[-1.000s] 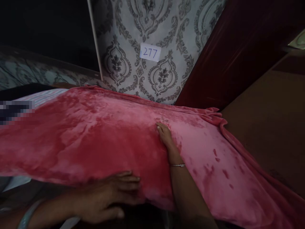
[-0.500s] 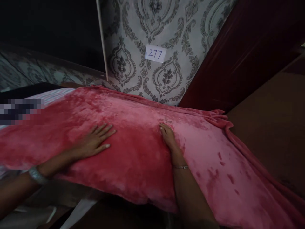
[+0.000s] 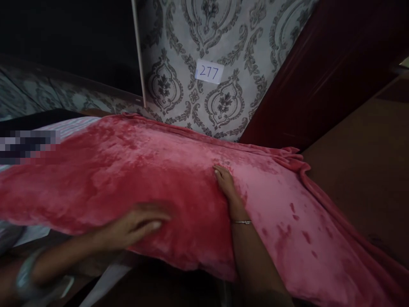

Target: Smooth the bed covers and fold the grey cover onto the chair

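A plush red-pink blanket [image 3: 188, 209] lies spread before me, with darker and lighter patches in its pile. My left hand [image 3: 137, 226] is over its near part, fingers stretched out to the right and smeared by motion. Whether it touches the pile I cannot tell. My right hand [image 3: 225, 179] rests on the blanket farther back, where dark red meets lighter pink. Its fingers point away and to the left, held close together and partly hidden. A pale bangle [image 3: 27, 275] is on the left wrist, a thin metal bracelet [image 3: 243, 222] on the right.
Behind the blanket stands a patterned wall [image 3: 223, 102] bearing a paper marked 277 [image 3: 209, 71]. A large dark screen-like panel [image 3: 67, 47] is at upper left. Dark red furniture [image 3: 281, 85] slants along the right. Striped cloth [image 3: 79, 123] shows at the left.
My left hand has come nearer to me and slightly right across the blanket, its spread fingers now closer together. My right hand stays in place.
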`<state>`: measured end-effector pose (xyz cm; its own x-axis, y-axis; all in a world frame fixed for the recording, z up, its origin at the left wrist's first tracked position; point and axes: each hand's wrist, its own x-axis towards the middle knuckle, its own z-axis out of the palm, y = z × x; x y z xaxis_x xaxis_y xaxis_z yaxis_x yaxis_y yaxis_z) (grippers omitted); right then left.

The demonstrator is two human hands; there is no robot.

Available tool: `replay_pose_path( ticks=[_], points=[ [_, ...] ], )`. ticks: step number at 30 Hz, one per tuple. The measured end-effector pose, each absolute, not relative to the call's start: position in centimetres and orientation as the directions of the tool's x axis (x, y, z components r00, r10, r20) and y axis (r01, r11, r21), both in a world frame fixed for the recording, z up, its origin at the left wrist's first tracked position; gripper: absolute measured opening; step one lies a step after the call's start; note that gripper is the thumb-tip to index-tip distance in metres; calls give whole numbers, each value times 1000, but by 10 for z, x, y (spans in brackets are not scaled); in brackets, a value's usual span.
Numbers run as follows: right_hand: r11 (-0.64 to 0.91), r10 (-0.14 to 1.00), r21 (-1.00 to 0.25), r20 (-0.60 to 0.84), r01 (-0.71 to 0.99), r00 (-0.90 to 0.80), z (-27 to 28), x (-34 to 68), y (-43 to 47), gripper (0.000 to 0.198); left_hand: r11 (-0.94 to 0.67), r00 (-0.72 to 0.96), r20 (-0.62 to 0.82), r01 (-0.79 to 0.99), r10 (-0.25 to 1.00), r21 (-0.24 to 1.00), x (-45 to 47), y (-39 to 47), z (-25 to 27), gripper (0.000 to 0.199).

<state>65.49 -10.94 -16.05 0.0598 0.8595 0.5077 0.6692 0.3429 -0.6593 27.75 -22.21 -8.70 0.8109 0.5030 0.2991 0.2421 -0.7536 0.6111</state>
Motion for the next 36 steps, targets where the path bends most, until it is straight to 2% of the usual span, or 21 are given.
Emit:
replay_pose_path(
  ticks=[3,5,7,9,11,14,15,17,19,21,22,23,25,27,30,33,35,36],
  points=[
    [327,875,-750,470,574,115,-159,655,-109,38,-709,672,311,462,672,532,297,-162,-77,44],
    [304,888,-821,428,484,169,-156,655,-110,44,-683,642,286,533,711,499,313,-122,-74,58],
    [280,891,-872,391,401,229,-153,654,-112,50,-633,620,196,636,760,442,332,-93,-76,69],
    [262,890,-902,363,342,276,-150,653,-114,53,-598,602,122,706,789,380,354,-83,-83,71],
    [254,891,-923,340,288,301,-147,653,-115,57,-636,648,98,689,756,347,378,-95,-92,69],
    [261,897,-949,307,180,319,-144,653,-115,63,-772,807,66,534,587,345,407,-149,-99,71],
    [264,897,-955,293,132,331,-143,653,-115,65,-820,869,43,447,492,356,413,-171,-99,74],
    [266,902,-964,258,23,348,-138,655,-115,66,-891,986,6,149,168,429,418,-213,-92,81],
    [281,908,-956,236,-87,345,-131,659,-115,64,-856,995,31,-99,-97,507,418,-241,-82,69],
    [324,902,-930,249,-172,353,-124,669,-117,63,-804,974,107,-224,-198,551,416,-246,-73,51],
    [355,889,-913,264,-199,373,-120,675,-118,63,-800,974,144,-226,-175,556,417,-240,-71,45],
    [387,870,-897,277,-215,408,-118,683,-120,64,-815,980,176,-178,-95,551,419,-229,-70,42],
    [428,820,-874,270,-228,505,-117,702,-124,64,-859,965,195,51,173,510,425,-194,-73,43],
    [433,758,-867,201,-247,621,-122,721,-127,61,-826,867,157,373,472,422,433,-150,-77,51],
    [415,675,-867,90,-276,733,-135,743,-130,54,-700,711,127,616,691,360,447,-93,-84,65],
    [414,670,-880,124,-230,732,-144,755,-129,50,-647,650,117,688,751,329,471,-78,-90,71],
    [433,665,-876,150,-214,732,-146,758,-128,48,-718,728,95,630,678,297,491,-94,-95,71],
    [444,653,-868,142,-224,744,-146,760,-127,47,-776,794,71,565,604,281,501,-108,-97,70]
  ],
)
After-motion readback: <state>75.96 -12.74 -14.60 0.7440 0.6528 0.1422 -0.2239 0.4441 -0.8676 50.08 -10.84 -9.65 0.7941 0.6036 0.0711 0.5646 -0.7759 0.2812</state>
